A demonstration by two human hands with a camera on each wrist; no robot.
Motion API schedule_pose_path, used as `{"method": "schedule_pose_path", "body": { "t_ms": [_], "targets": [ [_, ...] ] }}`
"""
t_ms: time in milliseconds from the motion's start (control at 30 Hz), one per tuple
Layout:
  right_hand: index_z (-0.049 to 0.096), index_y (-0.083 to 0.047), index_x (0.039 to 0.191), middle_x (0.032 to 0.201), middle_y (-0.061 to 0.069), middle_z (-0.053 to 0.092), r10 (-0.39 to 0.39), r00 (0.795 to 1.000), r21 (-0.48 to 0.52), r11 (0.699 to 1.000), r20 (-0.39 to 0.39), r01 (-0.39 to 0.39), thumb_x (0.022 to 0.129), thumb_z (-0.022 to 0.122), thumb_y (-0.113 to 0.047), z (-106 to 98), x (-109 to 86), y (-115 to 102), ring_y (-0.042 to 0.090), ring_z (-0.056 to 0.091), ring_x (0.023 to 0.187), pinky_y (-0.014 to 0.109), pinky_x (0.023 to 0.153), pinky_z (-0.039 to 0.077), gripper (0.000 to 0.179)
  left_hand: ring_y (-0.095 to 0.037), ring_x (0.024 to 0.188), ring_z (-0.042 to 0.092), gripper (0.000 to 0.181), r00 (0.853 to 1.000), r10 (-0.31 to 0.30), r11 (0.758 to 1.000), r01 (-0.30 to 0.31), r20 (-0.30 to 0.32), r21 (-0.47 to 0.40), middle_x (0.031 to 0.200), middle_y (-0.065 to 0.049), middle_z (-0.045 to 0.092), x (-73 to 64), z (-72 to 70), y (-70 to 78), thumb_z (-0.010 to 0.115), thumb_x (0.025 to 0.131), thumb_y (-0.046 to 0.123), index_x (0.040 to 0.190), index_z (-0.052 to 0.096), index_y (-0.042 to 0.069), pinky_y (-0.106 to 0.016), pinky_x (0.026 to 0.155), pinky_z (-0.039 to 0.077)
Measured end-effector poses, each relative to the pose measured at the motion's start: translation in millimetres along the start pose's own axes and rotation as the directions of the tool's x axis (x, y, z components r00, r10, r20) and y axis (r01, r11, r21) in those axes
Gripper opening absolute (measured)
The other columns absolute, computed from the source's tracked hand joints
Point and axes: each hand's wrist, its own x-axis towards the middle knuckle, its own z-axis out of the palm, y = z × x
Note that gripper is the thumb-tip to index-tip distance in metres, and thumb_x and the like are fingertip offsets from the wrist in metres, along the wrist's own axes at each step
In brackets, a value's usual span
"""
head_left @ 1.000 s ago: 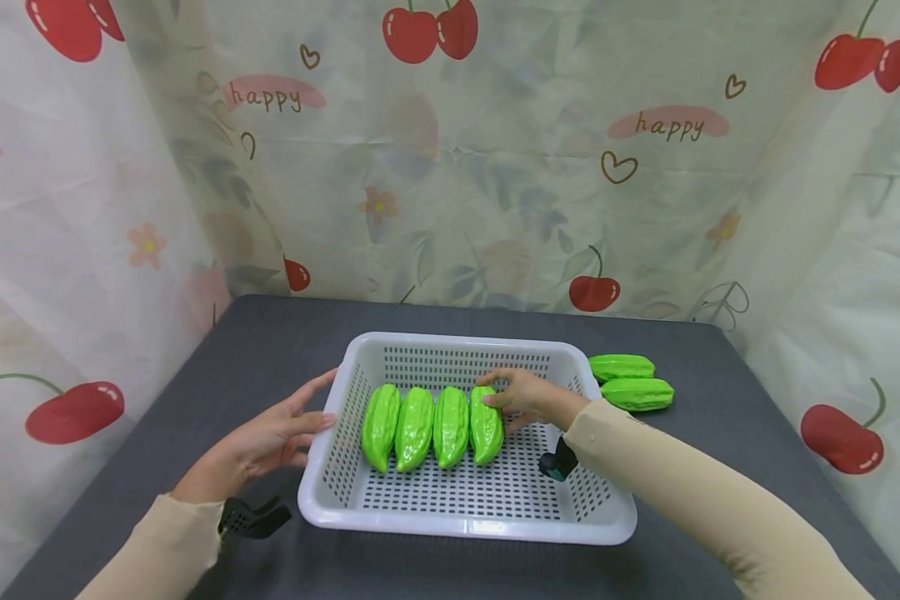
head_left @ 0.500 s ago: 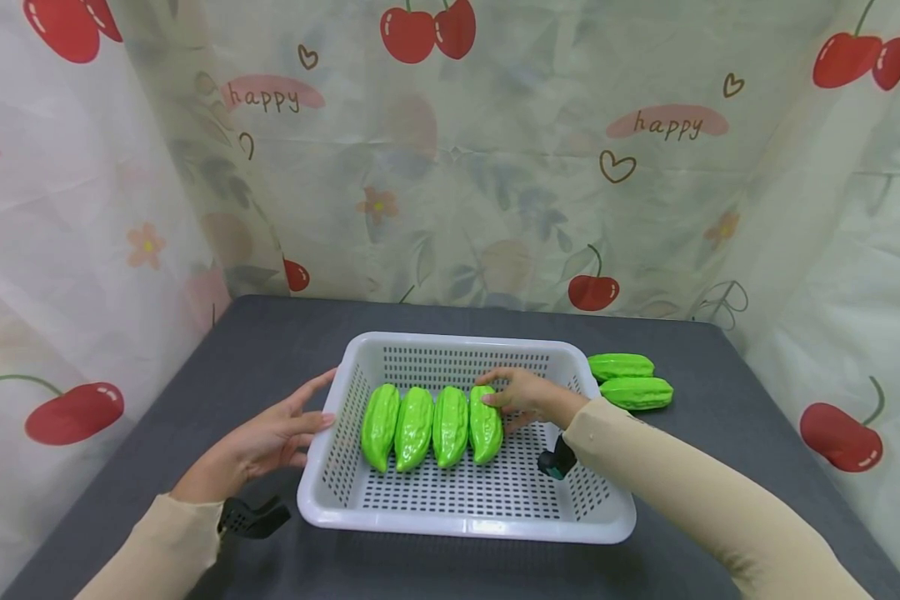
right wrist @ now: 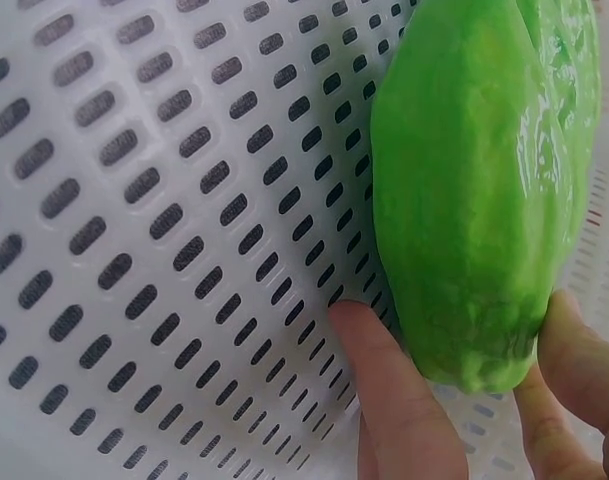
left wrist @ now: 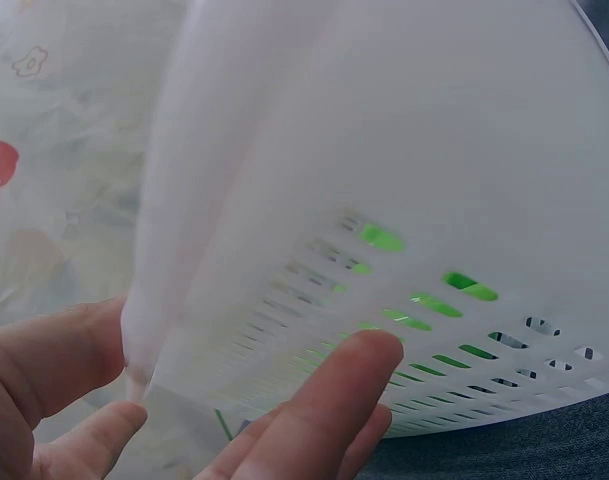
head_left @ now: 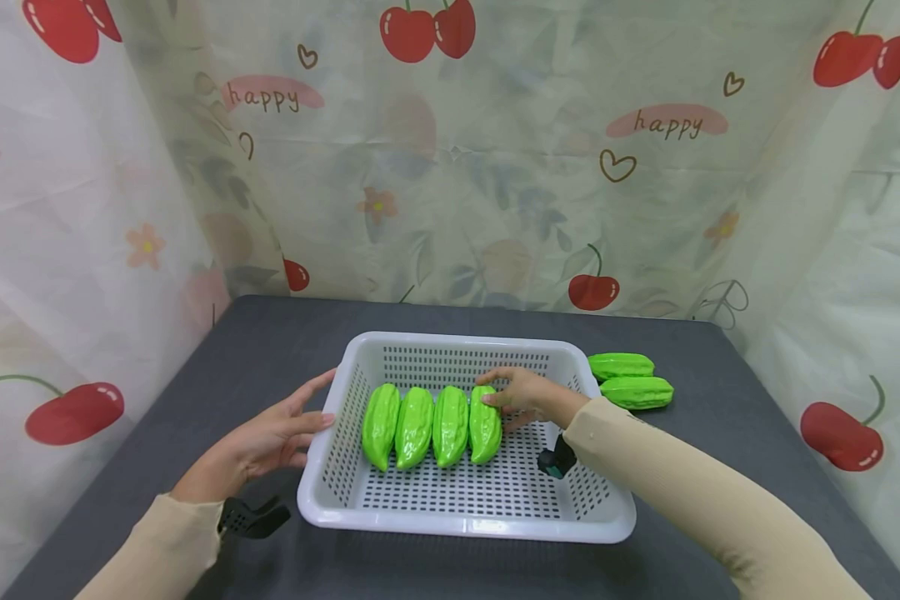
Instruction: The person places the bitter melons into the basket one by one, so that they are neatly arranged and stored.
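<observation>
A white perforated plastic basket (head_left: 465, 527) sits on the dark table with a row of several bright green, ridged bitter melons inside, one of them a bitter melon (head_left: 451, 427) beside the rightmost. My right hand (head_left: 525, 395) reaches in and grips the upper end of the rightmost bitter melon (head_left: 485, 433). The right wrist view has the fingers (right wrist: 404, 400) on both sides of this bitter melon's blunt end. My left hand (head_left: 277, 435) holds the basket's left rim. Up close in the left wrist view, its fingers (left wrist: 329, 405) lie along the outer wall.
Two more bitter melons (head_left: 636, 393) lie on the table just right of the basket. The dark table (head_left: 285, 333) extends around the basket. A patterned cherry curtain (head_left: 450, 208) hangs behind it and at both sides.
</observation>
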Motion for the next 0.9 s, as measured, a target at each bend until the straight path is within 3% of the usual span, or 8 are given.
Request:
{"method": "schedule_pose_path", "body": {
  "t_ms": [900],
  "targets": [
    [0.057,-0.017,0.134,0.138,0.02,0.047,0.012,1.0,-0.006,1.0,-0.008,-0.012,0.093,0.063,-0.012,-2.1,-1.3,-1.9,0.037,0.058,0.116,0.043,0.072,0.06,0.042,-0.038,0.113,0.063,0.086,1.0,0.004,1.0,-0.004,-0.006,0.008,0.148,-0.029,0.035,-0.6,0.7,-0.1,0.058,0.097,0.016,0.155,-0.002,0.034,-0.06,0.084,0.052]
  ]
}}
